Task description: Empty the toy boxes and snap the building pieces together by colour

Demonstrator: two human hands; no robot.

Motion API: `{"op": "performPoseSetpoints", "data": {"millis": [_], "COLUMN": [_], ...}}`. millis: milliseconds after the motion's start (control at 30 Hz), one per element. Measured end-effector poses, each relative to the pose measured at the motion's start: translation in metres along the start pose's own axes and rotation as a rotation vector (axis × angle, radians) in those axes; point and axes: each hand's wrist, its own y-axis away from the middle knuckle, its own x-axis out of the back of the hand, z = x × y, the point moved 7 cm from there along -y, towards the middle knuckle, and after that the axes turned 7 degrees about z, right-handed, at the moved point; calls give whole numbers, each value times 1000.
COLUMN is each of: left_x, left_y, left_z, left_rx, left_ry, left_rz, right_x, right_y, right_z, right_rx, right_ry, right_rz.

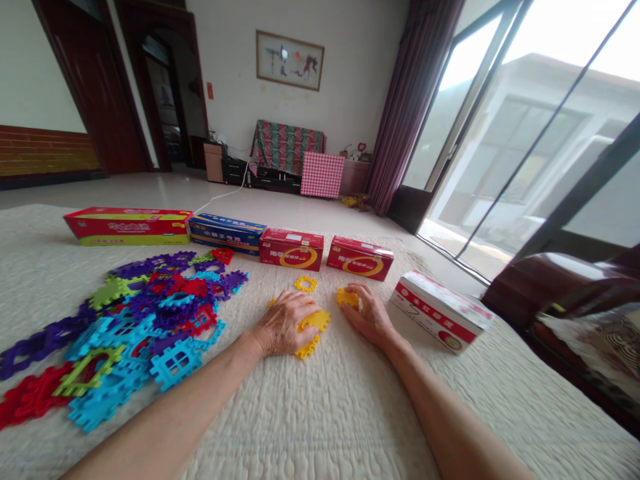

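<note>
The left hand (286, 323) is covering yellow pieces (319, 321) on the quilt (320, 413), its grip showing too little to tell; the right hand (370, 317) is holding another yellow piece (345, 297) between thumb and fingers, beside them.

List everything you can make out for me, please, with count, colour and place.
Yellow pieces: several, yellow, centre
Mixed pieces: many, purple, blue, red and green, left
Long box: one, red and yellow-green, rear left
Blue box: one, blue, rear
Red boxes: two, red, rear centre
White box: one, white and red, right
Quilted cover: one, cream, beneath
Framed picture: one, pale, far wall
Patterned cloth: one, red-green, background
Checked cloth: one, red-white, background
Curtain: one, purple, right
Glass panels: several, clear, right
Door: one, dark red, left
Left hand: one, bare, over yellow pieces
Right hand: one, bare, touching a yellow piece
</note>
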Motion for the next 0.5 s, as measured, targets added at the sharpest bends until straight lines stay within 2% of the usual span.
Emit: {"op": "performPoseSetpoints", "data": {"millis": [133, 233, 300, 400, 500], "left_x": [2, 8, 15, 24, 24], "left_y": [0, 0, 1, 6, 11], "left_z": [1, -4, -15, -39, -55], "left_rx": [-17, 2, 89, 291, 414], "left_ry": [0, -2, -6, -20, -30], "left_rz": [33, 137, 264, 449, 505], "right_x": [-2, -3, -4, -5, -6], "right_y": [1, 1, 1, 1, 1], "right_z": [1, 1, 1, 1, 2], "right_rx": [-21, -54, -80, -93, -84], "right_ry": [29, 71, 102, 138, 155], "right_rz": [-37, -68, -92, -122, -132]}}
